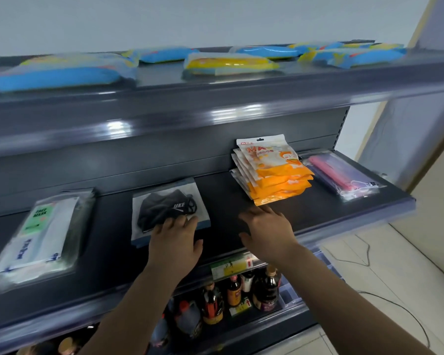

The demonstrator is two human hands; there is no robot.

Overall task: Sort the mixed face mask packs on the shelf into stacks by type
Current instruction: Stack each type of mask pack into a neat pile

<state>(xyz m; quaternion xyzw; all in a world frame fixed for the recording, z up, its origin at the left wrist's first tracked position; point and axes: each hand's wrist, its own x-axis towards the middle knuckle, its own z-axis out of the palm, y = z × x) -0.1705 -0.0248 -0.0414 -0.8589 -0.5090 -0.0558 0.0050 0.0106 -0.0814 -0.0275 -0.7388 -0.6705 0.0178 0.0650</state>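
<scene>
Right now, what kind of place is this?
Likely a small shop or a mock retail aisle. Dark metal display shelving carries mask packs grouped by type, such as the orange pack stack; a price label sits on the shelf edge above bottled sauces.

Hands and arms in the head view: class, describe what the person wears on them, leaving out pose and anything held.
Both the left hand and right hand are bare: no gloves, and no rings, watch or bracelet can be seen. The forearms are uncovered too; no sleeve shows within the frame.
</scene>
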